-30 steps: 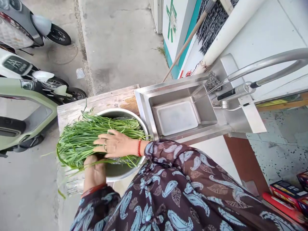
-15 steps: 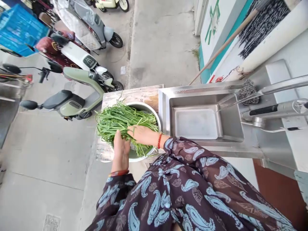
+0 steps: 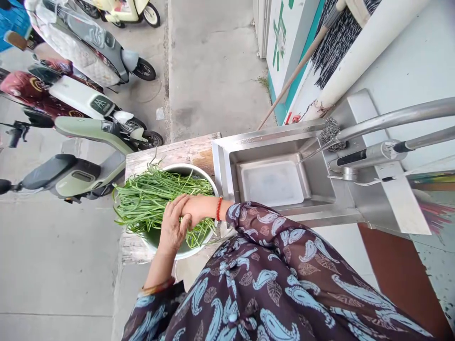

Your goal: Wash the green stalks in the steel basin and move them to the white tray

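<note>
A thick heap of long green leafy stalks lies in and over a round metal basin, which stands on a weathered wooden board. Over the near part of the heap, my left hand touches my right hand, its fingers curled against the right hand's fingers. Reaching in from the sink side, my right hand rests at the stalks with a red bead bracelet at the wrist. Its fingertips are hidden behind the left hand and the greens, so what either hand grips is unclear.
Right of the basin is a steel sink with a faucet running a thin stream. A steel scrubber sits on its rim. A wooden pole leans behind. Parked scooters stand at the left.
My hands have come together, the left now overlapping the right's fingers. The view has shifted right, so the basin, sink and scooters appear further left.
</note>
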### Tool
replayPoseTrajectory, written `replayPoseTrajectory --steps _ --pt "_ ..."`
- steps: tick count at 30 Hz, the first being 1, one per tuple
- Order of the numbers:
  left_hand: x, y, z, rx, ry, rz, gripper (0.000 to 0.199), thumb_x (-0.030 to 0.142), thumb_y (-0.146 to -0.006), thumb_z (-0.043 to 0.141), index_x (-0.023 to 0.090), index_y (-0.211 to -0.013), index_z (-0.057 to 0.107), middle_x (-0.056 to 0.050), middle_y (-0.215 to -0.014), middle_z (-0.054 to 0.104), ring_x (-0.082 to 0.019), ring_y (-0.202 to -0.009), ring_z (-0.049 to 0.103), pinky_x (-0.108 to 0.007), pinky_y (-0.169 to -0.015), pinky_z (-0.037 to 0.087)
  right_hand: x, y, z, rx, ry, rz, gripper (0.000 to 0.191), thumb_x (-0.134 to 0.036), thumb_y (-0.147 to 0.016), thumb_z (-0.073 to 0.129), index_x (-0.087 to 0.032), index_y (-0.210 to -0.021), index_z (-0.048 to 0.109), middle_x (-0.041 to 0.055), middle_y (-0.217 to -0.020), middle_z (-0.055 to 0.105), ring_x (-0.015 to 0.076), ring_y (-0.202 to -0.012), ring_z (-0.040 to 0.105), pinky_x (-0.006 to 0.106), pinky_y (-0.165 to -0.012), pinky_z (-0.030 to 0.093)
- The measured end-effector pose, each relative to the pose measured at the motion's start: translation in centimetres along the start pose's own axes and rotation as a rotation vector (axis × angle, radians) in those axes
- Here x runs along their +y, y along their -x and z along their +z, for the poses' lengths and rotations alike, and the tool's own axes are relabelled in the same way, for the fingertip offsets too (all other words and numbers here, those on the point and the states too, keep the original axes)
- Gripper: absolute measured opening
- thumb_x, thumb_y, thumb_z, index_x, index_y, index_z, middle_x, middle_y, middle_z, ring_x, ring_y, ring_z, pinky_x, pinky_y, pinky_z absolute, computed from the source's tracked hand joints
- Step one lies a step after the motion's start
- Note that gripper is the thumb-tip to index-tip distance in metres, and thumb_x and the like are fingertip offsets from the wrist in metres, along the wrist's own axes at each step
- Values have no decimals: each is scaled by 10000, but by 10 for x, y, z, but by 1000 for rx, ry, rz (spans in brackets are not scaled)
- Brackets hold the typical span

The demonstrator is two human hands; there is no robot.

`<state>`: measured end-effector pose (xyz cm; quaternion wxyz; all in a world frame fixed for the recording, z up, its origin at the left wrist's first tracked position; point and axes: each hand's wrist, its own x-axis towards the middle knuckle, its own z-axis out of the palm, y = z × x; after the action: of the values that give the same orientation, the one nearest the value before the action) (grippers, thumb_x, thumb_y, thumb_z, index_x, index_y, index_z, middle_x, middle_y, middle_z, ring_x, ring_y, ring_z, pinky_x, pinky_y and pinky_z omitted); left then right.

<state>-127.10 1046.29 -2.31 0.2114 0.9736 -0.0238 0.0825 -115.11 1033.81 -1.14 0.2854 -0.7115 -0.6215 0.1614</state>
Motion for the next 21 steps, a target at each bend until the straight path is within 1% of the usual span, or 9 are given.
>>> replayPoseTrajectory --steps 2,4,6,8,11,13,16,18,21 --pt "-24 -2 7 37 -53 -82 465 458 -963 446 165 -1271 634 -184 -1320 636 -317 -1285 568 -492 -1153 413 12 14 -9 -91 -74 -109 317 -329 -804 838 -155 -1054 751 73 -1089 769 207 -958 701 293 -856 530" --pt "-47 2 12 71 -90 -149 398 425 -962 435 166 -1124 691 -188 -1257 651 -320 -1234 596 -486 -1110 456 29 42 -20 25 -175 -108 323 -318 -873 782 -190 -1167 741 78 -1285 719 195 -1106 687 285 -965 499" --pt "-59 5 13 111 -93 -176 365 409 -960 430 186 -1012 715 -178 -1257 653 -321 -1219 610 -492 -1110 459 46 78 -28 210 -242 -19 275 -275 -931 718 -226 -1200 738 65 -1392 667 178 -1220 650 278 -1036 462" --pt "-54 3 13 185 -92 -196 332 409 -950 467 205 -1006 723 -165 -1260 660 -328 -1218 615 -509 -1117 450 60 114 -31 363 -249 167 188 -238 -978 646 -220 -1123 765 62 -1315 713 169 -1186 669 266 -1002 472" --pt "-17 -16 12 274 -33 -210 355 425 -930 547 209 -1163 706 -174 -1289 661 -354 -1258 593 -565 -1149 397 62 139 -26 442 -168 458 203 -234 -1012 590 -177 -934 768 62 -1004 780 168 -938 720 246 -817 495" --pt "16 -35 11 202 176 -190 487 479 -902 600 210 -1304 652 -181 -1365 631 -356 -1284 583 -557 -1137 415 50 131 -21 381 -75 433 227 -243 -1024 569 -155 -896 735 69 -925 762 170 -851 702 247 -736 478" --pt "51 -57 7 -134 558 -151 660 567 -805 701 216 -1360 637 -167 -1374 649 -349 -1263 610 -502 -1096 476 24 103 -21 205 20 172 161 -199 -1002 578 -140 -927 707 84 -939 750 181 -852 685 259 -707 471" --pt "57 -60 2 -294 609 -165 612 568 -741 763 215 -1239 720 -148 -1225 730 -343 -1170 663 -475 -1042 520 15 90 -25 129 -17 72 132 -184 -984 585 -154 -975 713 70 -941 755 174 -831 682 256 -693 476" --pt "41 -51 -8 -264 495 -256 397 571 -758 739 211 -920 783 -94 -867 763 -273 -826 711 -387 -775 592 27 100 -30 190 -191 115 184 -217 -953 634 -197 -1116 716 49 -1020 767 161 -847 697 254 -738 509"
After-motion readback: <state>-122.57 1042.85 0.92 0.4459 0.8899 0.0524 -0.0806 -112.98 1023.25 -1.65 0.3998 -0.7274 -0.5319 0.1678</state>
